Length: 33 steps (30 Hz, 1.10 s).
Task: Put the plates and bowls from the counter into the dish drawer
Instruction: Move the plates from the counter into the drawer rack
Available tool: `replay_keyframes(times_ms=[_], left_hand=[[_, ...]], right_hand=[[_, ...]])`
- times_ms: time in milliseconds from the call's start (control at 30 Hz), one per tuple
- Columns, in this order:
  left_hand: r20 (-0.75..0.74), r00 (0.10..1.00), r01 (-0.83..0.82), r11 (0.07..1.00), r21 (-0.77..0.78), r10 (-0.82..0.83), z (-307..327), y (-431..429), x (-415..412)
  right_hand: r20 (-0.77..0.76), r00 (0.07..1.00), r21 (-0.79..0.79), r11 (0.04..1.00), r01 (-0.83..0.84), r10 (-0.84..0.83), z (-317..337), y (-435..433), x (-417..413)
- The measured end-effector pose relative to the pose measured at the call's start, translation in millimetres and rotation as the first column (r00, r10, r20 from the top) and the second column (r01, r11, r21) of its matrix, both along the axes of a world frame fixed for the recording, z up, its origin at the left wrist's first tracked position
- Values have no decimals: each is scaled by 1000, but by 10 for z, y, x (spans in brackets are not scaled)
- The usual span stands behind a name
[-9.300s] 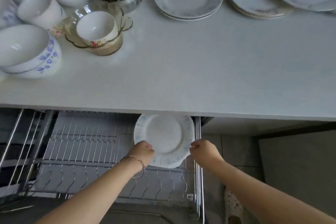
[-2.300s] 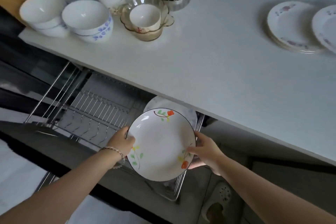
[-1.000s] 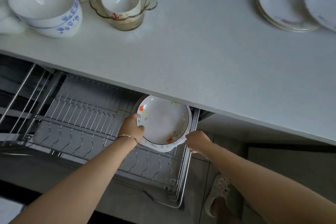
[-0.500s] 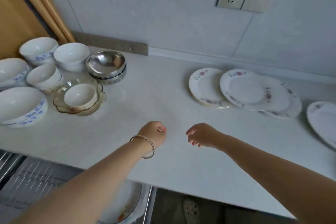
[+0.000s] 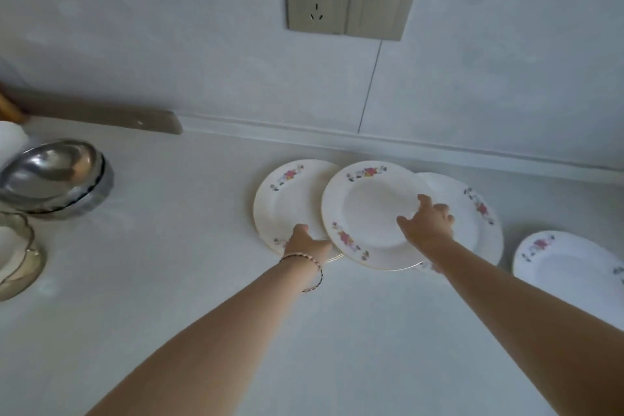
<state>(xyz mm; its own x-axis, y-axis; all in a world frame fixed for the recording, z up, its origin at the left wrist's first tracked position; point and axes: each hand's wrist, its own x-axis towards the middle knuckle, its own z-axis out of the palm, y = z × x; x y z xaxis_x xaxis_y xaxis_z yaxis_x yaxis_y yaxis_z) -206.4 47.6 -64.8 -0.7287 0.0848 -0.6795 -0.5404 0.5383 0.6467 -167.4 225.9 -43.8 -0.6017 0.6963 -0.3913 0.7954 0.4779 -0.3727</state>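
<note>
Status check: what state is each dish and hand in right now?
Middle plate: on top, overlapping both neighbours.
Left plates: stacked, flat.
Right plate: flat, partly covered.
Far-right plate: flat, apart.
Steel bowls: nested, upright.
Left hand: at middle plate's rim, grip hidden.
Right hand: fingers spread on middle plate.

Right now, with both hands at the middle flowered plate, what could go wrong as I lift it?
The middle plate overlaps the left plate and right plate; lifted tilted, it could scrape or chip either. The right hand lies on top without a visible grip under the rim, so it might slip.
</note>
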Motion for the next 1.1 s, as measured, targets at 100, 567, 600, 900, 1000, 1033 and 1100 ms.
replay_keyframes(times_ms=[100, 567, 600, 900, 1000, 1033, 1100], left_hand=[[57, 998, -28, 999, 18, 27, -170, 246, -140], [38, 976, -218, 931, 294, 216, -40, -228, -26], [-1, 974, -218, 931, 291, 228, 12, -412, 31], [-89, 897, -389, 868, 307, 433, 191, -3016, 861], [-45, 871, -456, 840, 293, 488, 196, -3993, 1178], [-23, 876, -457, 843, 284, 482, 215, -4315, 1284], [19, 889, -446, 858, 254, 457, 223, -4955, 1476]], right_hand=[[-11, 998, -12, 998, 63, -63, -159, 142, -8], [-187, 981, -104, 994, 31, -51, -173, -1, 234], [-221, 975, -99, 995, -1, -21, -103, -155, 259], [-349, 913, -265, 912, -313, 213, 193, -2483, 626], [-334, 914, -366, 862, -352, 232, 177, -3460, 883], [-321, 919, -398, 848, -350, 229, 160, -3786, 984], [-297, 925, -436, 828, -352, 237, 105, -4407, 1163]])
